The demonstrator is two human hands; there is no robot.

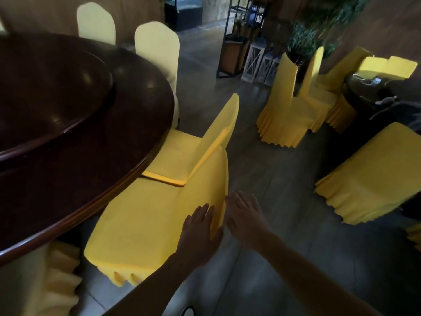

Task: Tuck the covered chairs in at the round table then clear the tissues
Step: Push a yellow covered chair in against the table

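A dark round wooden table (95, 156) with a raised turntable fills the left. The nearest yellow-covered chair (148, 220) stands with its seat partly under the table edge. My left hand (200, 226) lies flat with straight fingers on the top of its backrest. Beside it, my right hand (243, 215) is spread with fingers straight against the back edge of the same backrest. A second yellow-covered chair (200, 144) stands just beyond, also pushed in at the table. Two paler covered chairs (157, 46) stand at the far side. No tissues are visible.
Several more yellow-covered chairs (287, 110) stand loose on the grey tiled floor at right, near another dark table (369, 96) with small items on it. A covered chair (373, 179) sits at the right edge. Shelving and potted plants (305, 39) stand at the back.
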